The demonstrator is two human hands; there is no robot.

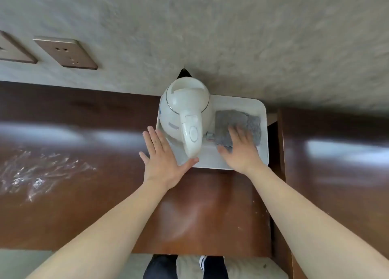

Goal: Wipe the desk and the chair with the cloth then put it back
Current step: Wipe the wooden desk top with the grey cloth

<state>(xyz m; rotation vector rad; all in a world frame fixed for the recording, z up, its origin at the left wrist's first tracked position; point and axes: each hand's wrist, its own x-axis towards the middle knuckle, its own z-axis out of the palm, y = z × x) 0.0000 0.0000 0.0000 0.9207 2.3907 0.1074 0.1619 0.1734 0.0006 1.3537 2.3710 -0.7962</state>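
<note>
The big white kettle (185, 114) fills the left half of the tray (264, 135), and its handle sticks out toward the near edge. The wall (231, 36) blocks the far side. The brown desk (73, 152) is bare on the left and near side.

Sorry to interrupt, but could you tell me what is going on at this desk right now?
A person stands at a brown desk where a white tray holds a white kettle and a grey cloth. The right hand lies flat on the cloth, fingers fairly straight. The left hand, open, rests at the tray's left edge beside the kettle. Pale smears show on the desk to the left.
</note>
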